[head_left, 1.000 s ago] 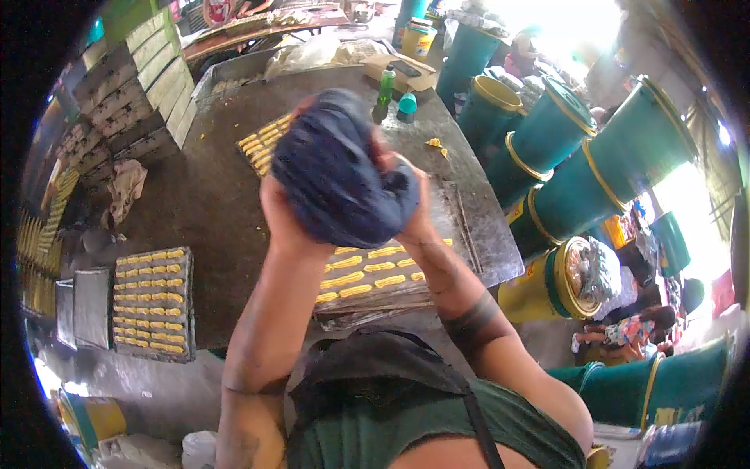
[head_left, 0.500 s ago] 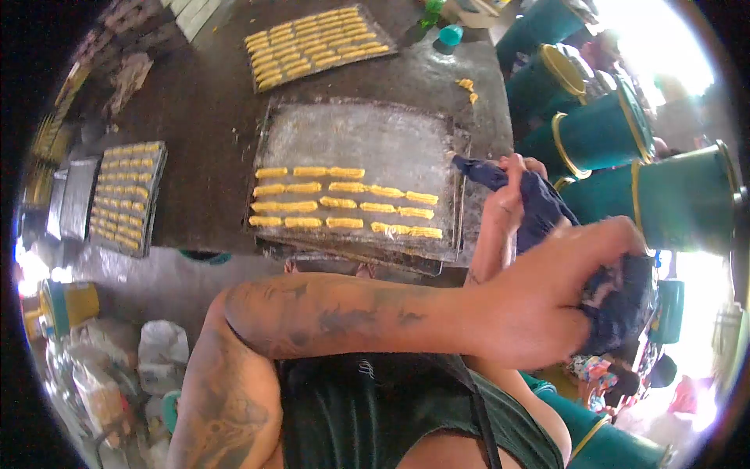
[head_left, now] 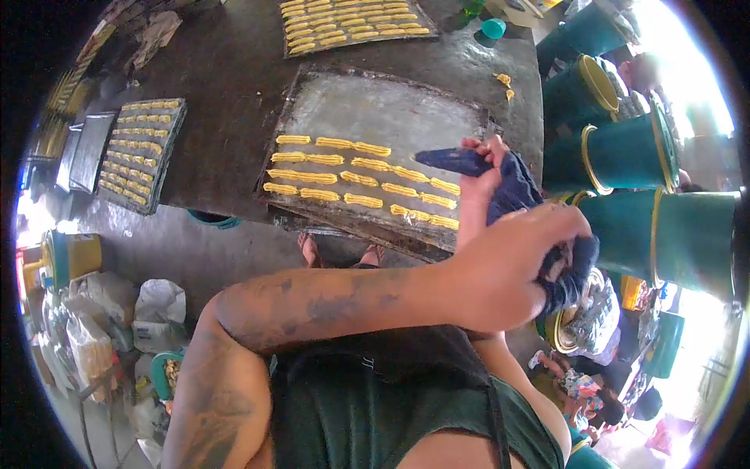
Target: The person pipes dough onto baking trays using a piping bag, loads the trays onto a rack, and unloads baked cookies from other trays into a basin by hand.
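Note:
A dark blue cloth piping bag [head_left: 516, 184] is held in both my hands, its narrow end pointing left over the tray. My left hand [head_left: 519, 270], on the tattooed arm crossing my body, is closed round the gathered wide end. My right hand [head_left: 486, 168] is wrapped round the bag near its narrow end. Below the tip lies a greased metal tray [head_left: 383, 98] with rows of ridged yellow dough strips [head_left: 361, 179] on its near part. The top row stops left of the tip. Whether the tip touches the tray I cannot tell.
Filled trays of strips stand at the table's far side [head_left: 359, 23] and left [head_left: 141, 152]. Dough scraps [head_left: 506, 84] and a turquoise cup [head_left: 493, 29] are at the far right. Large green drums [head_left: 625, 152] line the right side. Another person [head_left: 582, 391] is at lower right.
The bag and both hands have moved left, bringing the tip from the tray's right edge to over its surface. My view has tilted and shifted. The strips look the same.

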Action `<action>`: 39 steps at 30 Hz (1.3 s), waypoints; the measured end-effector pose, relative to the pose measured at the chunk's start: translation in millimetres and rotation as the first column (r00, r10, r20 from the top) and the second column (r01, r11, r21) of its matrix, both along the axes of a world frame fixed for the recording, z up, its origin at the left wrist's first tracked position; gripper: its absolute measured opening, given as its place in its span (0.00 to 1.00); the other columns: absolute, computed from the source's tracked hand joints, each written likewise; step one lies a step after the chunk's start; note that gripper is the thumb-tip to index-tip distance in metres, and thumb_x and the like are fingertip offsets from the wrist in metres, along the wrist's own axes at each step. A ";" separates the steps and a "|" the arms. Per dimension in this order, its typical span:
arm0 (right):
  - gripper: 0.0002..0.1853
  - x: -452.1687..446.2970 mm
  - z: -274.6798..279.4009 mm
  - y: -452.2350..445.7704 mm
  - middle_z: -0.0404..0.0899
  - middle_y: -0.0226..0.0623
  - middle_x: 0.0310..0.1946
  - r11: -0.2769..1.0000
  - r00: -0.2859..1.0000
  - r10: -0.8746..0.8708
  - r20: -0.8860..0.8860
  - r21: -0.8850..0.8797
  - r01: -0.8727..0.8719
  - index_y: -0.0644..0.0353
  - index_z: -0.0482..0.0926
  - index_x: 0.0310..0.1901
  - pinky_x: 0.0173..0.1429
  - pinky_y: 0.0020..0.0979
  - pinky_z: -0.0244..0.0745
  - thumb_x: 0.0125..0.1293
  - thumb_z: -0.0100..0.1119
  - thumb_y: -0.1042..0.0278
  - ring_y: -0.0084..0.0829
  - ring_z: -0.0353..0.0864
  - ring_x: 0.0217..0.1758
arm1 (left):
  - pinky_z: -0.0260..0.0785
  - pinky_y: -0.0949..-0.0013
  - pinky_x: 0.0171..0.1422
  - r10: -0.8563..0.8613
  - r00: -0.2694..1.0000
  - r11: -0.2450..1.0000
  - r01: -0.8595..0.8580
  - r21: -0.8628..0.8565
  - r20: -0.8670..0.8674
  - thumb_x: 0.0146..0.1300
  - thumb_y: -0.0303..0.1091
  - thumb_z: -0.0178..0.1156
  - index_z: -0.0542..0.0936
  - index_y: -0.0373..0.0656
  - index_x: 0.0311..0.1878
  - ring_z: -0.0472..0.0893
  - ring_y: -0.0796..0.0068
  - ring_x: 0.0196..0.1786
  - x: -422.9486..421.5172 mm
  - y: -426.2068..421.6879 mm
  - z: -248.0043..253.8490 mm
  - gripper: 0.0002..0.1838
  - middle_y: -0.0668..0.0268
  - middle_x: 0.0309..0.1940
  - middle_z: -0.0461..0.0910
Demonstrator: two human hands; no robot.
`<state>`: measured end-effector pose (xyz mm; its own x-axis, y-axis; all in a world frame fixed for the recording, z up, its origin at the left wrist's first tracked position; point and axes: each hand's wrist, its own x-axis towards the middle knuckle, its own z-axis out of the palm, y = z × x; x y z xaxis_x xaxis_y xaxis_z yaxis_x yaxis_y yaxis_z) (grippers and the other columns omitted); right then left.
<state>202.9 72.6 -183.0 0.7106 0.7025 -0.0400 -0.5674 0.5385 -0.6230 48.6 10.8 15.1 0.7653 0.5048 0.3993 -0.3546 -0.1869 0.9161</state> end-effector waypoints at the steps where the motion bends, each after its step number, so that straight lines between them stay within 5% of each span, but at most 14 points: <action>1: 0.16 -3.8 -9.1 6.1 0.72 0.34 0.23 1.000 1.000 0.006 -0.024 0.003 -0.006 0.54 0.64 0.24 0.49 0.43 0.74 0.64 0.60 0.62 0.37 0.77 0.32 | 0.64 0.65 0.58 0.025 0.999 1.000 -0.026 -0.013 -0.024 0.40 0.12 0.56 0.69 0.40 0.53 0.74 0.66 0.50 -0.4 1.4 -4.1 0.31 0.59 0.43 0.73; 2: 0.16 -8.0 -17.5 12.2 0.72 0.34 0.23 1.000 0.999 0.013 -0.048 0.006 -0.012 0.55 0.65 0.25 0.48 0.42 0.74 0.63 0.61 0.62 0.36 0.77 0.32 | 0.64 0.66 0.59 -0.017 0.999 0.991 0.012 -0.130 -0.043 0.42 0.12 0.56 0.69 0.40 0.54 0.74 0.66 0.51 -0.5 1.9 -7.0 0.30 0.58 0.44 0.73; 5: 0.15 -10.4 -31.8 23.1 0.73 0.34 0.24 0.999 1.000 -0.001 -0.016 -0.034 0.001 0.55 0.65 0.26 0.48 0.41 0.74 0.63 0.62 0.62 0.36 0.77 0.32 | 0.64 0.67 0.59 0.150 0.978 0.989 -0.150 0.014 -0.147 0.43 0.11 0.55 0.68 0.39 0.54 0.75 0.67 0.51 -7.2 4.5 -5.5 0.30 0.58 0.44 0.73; 17: 0.15 44.7 7.8 -15.8 0.74 0.35 0.28 0.932 0.903 0.011 0.430 -0.331 0.146 0.56 0.66 0.28 0.46 0.37 0.74 0.61 0.64 0.63 0.33 0.77 0.33 | 0.66 0.68 0.57 0.015 1.000 0.990 -0.016 -0.138 -0.008 0.47 0.12 0.57 0.69 0.39 0.53 0.76 0.65 0.52 3.2 -6.4 -4.6 0.27 0.58 0.44 0.74; 23: 0.14 35.4 66.3 -35.9 0.75 0.35 0.29 0.756 0.750 0.170 0.639 -0.573 0.316 0.56 0.67 0.30 0.46 0.35 0.74 0.61 0.65 0.63 0.31 0.77 0.33 | 0.67 0.66 0.56 -0.013 0.999 0.995 0.008 -0.095 -0.053 0.47 0.14 0.59 0.69 0.40 0.53 0.76 0.62 0.51 10.1 -9.1 -6.9 0.27 0.56 0.43 0.74; 26: 0.14 23.9 95.3 -45.8 0.75 0.36 0.30 0.632 0.697 0.247 0.673 -0.657 0.411 0.57 0.67 0.30 0.45 0.33 0.74 0.60 0.66 0.64 0.31 0.77 0.33 | 0.67 0.66 0.51 0.118 0.990 0.991 -0.122 0.052 0.073 0.45 0.13 0.55 0.70 0.40 0.52 0.75 0.64 0.47 17.3 -12.0 -8.3 0.27 0.58 0.40 0.73; 27: 0.14 20.8 104.2 -47.9 0.75 0.36 0.30 0.599 0.687 0.253 0.681 -0.668 0.441 0.57 0.67 0.31 0.45 0.33 0.74 0.60 0.66 0.64 0.31 0.77 0.33 | 0.67 0.66 0.50 0.010 0.997 0.999 -0.008 -0.033 0.077 0.45 0.13 0.54 0.69 0.40 0.52 0.74 0.66 0.45 13.7 -11.3 -4.3 0.27 0.59 0.39 0.72; 29: 0.14 11.1 114.5 -50.1 0.75 0.36 0.31 0.649 0.646 0.150 0.748 -0.568 0.507 0.57 0.67 0.31 0.45 0.32 0.74 0.60 0.66 0.64 0.30 0.77 0.33 | 0.65 0.66 0.46 -0.183 0.977 0.960 0.201 -0.193 0.107 0.43 0.12 0.51 0.68 0.39 0.53 0.72 0.68 0.42 -1.8 -1.9 22.8 0.28 0.61 0.37 0.70; 31: 0.14 -4.1 109.8 -40.8 0.75 0.36 0.32 0.700 0.583 0.025 0.812 -0.430 0.569 0.57 0.68 0.32 0.44 0.32 0.74 0.60 0.66 0.63 0.30 0.77 0.33 | 0.65 0.61 0.53 -0.230 0.930 0.920 0.304 -0.249 0.285 0.43 0.16 0.51 0.67 0.39 0.50 0.74 0.53 0.48 -10.3 3.7 39.5 0.25 0.55 0.39 0.73; 33: 0.14 -22.7 103.1 -24.8 0.76 0.36 0.33 0.745 0.517 -0.107 0.849 -0.276 0.607 0.58 0.69 0.33 0.43 0.31 0.74 0.60 0.66 0.62 0.29 0.77 0.33 | 0.65 0.62 0.52 -0.209 0.857 0.859 0.391 -0.330 0.471 0.44 0.16 0.50 0.67 0.38 0.50 0.74 0.53 0.49 -21.8 14.0 59.1 0.25 0.54 0.38 0.73; 35: 0.15 -43.9 91.8 -6.1 0.76 0.36 0.34 0.772 0.455 -0.248 0.855 -0.108 0.626 0.58 0.70 0.34 0.42 0.30 0.74 0.60 0.66 0.61 0.29 0.77 0.32 | 0.66 0.63 0.51 -0.145 0.886 0.860 0.333 -0.387 0.440 0.44 0.15 0.49 0.67 0.37 0.51 0.74 0.53 0.48 -36.3 22.8 57.5 0.25 0.52 0.39 0.73; 37: 0.15 -63.9 78.1 20.2 0.76 0.36 0.34 0.863 0.596 -0.274 0.755 -0.081 0.499 0.58 0.71 0.35 0.43 0.32 0.74 0.60 0.66 0.58 0.30 0.77 0.33 | 0.66 0.63 0.51 -0.107 0.930 0.933 0.216 -0.287 0.351 0.43 0.15 0.50 0.68 0.37 0.51 0.74 0.53 0.47 -52.2 35.2 38.3 0.26 0.52 0.39 0.72; 39: 0.17 -82.3 53.6 55.6 0.77 0.36 0.35 0.967 0.850 -0.108 0.515 -0.142 0.210 0.57 0.72 0.36 0.44 0.37 0.74 0.61 0.65 0.53 0.33 0.77 0.36 | 0.66 0.64 0.51 -0.058 0.967 0.973 0.110 -0.201 0.250 0.42 0.15 0.52 0.68 0.38 0.52 0.74 0.58 0.46 -68.1 47.5 18.2 0.28 0.54 0.40 0.71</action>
<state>120.6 128.2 -129.4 0.7708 0.5933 0.2321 -0.0689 0.4398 -0.8954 -19.5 58.3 33.3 0.7027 0.5358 0.4681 -0.5757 0.0417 0.8166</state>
